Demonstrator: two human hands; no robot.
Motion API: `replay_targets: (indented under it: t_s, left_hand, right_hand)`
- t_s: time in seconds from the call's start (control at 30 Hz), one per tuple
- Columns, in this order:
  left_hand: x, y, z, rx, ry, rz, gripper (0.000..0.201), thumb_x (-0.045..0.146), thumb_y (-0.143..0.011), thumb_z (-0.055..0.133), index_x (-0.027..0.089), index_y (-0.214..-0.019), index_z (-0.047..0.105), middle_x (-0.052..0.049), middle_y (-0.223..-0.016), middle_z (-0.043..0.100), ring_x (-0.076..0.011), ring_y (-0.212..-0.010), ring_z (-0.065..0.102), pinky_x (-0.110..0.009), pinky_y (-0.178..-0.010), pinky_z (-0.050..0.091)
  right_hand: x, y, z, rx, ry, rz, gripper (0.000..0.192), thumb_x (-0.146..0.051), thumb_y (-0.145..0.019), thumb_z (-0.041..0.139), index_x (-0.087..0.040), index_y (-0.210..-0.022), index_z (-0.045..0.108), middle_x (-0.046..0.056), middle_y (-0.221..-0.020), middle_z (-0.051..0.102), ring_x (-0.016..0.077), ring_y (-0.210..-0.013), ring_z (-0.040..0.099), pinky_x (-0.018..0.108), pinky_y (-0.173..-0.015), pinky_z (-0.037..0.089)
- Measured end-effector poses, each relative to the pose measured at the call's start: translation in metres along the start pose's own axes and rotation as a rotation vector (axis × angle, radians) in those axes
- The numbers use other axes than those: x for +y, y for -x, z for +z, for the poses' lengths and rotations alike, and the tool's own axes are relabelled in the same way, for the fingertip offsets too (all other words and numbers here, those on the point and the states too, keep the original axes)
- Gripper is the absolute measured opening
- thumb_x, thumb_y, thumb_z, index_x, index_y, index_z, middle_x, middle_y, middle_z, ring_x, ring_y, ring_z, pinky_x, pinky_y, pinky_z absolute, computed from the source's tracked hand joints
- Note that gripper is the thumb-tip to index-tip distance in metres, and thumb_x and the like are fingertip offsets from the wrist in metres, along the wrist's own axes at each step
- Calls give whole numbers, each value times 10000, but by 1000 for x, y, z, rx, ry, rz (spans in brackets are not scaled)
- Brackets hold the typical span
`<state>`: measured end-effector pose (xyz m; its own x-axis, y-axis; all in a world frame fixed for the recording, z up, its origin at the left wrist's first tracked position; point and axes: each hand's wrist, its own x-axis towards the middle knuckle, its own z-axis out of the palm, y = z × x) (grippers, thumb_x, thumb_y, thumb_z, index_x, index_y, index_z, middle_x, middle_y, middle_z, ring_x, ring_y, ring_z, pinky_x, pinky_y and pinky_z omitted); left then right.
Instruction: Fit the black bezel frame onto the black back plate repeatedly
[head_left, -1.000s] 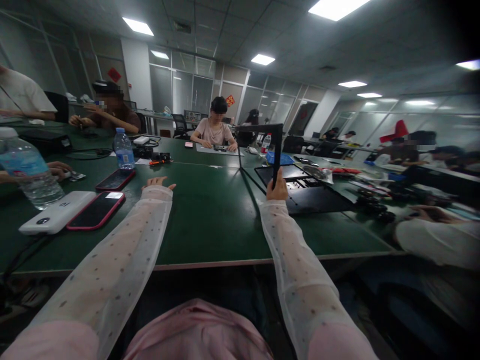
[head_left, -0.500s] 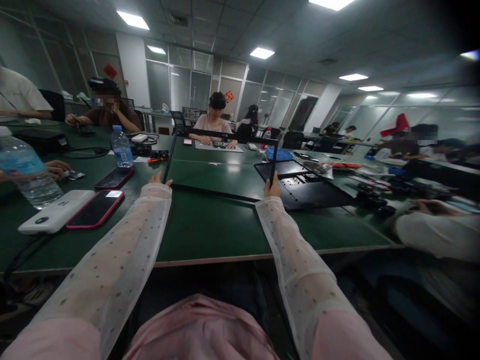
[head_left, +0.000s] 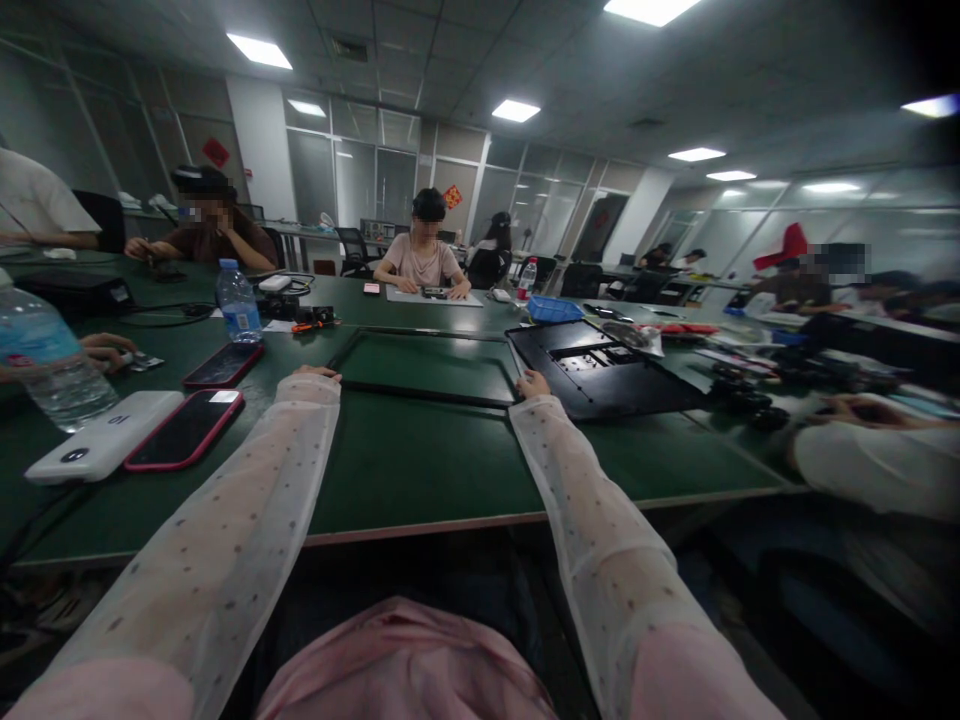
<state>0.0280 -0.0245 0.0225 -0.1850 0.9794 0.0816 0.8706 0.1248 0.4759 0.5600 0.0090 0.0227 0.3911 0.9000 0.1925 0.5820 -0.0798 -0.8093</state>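
Observation:
A thin black rectangular frame, like a monitor bezel point(head_left: 420, 395), lies flat or nearly flat at the green table point(head_left: 420, 460); whether its far edge touches the surface I cannot tell. My left hand point(head_left: 318, 373) closes on its left side near the front corner. At the opposite side, my right hand point(head_left: 533, 384) grips it with curled fingers. Just right of that hand rests a black back panel point(head_left: 630, 388) with a cut-out section showing several small fittings.
On the left are two phones point(head_left: 184, 430), a white power bank point(head_left: 105, 435) and water bottles point(head_left: 238, 300). A blue basket point(head_left: 555, 309) stands behind the panel. A co-worker point(head_left: 424, 255) sits across the table; other people's hands are at both sides.
The bezel was tilted up with its far edge raised; it has come down toward the tabletop. Both my hands have stayed at its sides, and the right fingers have lowered.

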Motion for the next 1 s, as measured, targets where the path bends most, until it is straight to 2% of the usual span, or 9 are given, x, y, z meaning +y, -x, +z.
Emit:
replay_targets:
  t_s: [0.1,0.17,0.23,0.3,0.37,0.43,0.67,0.87,1.0]
  left_hand:
    - [8,8,6,48,-20,-24,440,542,-971,703,181,-1195,819,-165,-1337,721,-385,-1296,629,-510,-1124,450]
    - [14,16,9,82,-49,-65,488,593,-909,768,186,-1172,826,-175,-1361,688,-426,-1351,575,-548,-1142,426]
    - [17,22,12,122,-62,-83,521,589,-862,826,185,-1190,822,-182,-1404,647,-434,-1400,518,-543,-1167,400]
    - [15,27,13,149,-51,-36,520,566,-868,835,184,-1221,813,-174,-1454,610,-402,-1425,479,-505,-1198,370]
    - [10,28,14,161,-27,45,508,568,-888,816,188,-1224,809,-154,-1506,572,-367,-1431,458,-473,-1226,345]
    - [5,27,15,154,-19,114,484,574,-898,800,202,-1208,812,-129,-1542,551,-346,-1436,454,-451,-1247,331]
    - [6,21,20,113,-80,265,331,466,-914,775,242,-1155,809,-71,-1370,719,-294,-1402,489,-409,-1235,365]
    - [8,17,19,43,-69,202,369,500,-889,824,234,-1143,812,-83,-1344,729,-325,-1419,465,-435,-1211,385]
    - [7,17,21,84,-60,191,366,538,-857,842,222,-1040,809,-103,-1262,733,-337,-1379,487,-433,-1171,418]
  right_hand:
    - [-6,-3,-1,-51,-117,137,586,-102,-812,660,-72,-1397,638,76,-848,775,210,-791,769,315,-789,631]
    - [-8,-5,-1,-53,-180,147,553,-108,-792,708,-86,-1344,668,85,-876,779,208,-782,772,297,-750,629]
    - [-5,-7,0,-39,-200,117,521,-119,-783,731,-112,-1302,693,112,-999,795,219,-867,790,323,-810,642]
    - [3,-10,2,-18,-173,45,517,-106,-773,718,-130,-1290,710,138,-1175,788,239,-1061,783,375,-967,625]
    - [14,-12,4,-10,-98,-38,552,-74,-755,688,-140,-1302,720,139,-1303,762,254,-1248,723,422,-1127,546]
    - [25,-13,5,-24,-9,-88,608,-49,-737,661,-149,-1335,717,127,-1348,750,262,-1322,682,458,-1206,475]
    - [32,-12,3,-72,165,-89,711,-16,-724,624,-168,-1416,683,126,-1371,747,267,-1330,680,459,-1205,469]
    - [29,-14,4,-65,210,-108,661,-7,-732,635,-179,-1364,723,105,-1330,771,259,-1307,697,442,-1193,486]
    - [28,-13,4,-64,227,-109,637,-7,-744,634,-185,-1346,741,102,-1269,791,264,-1273,717,417,-1168,514]
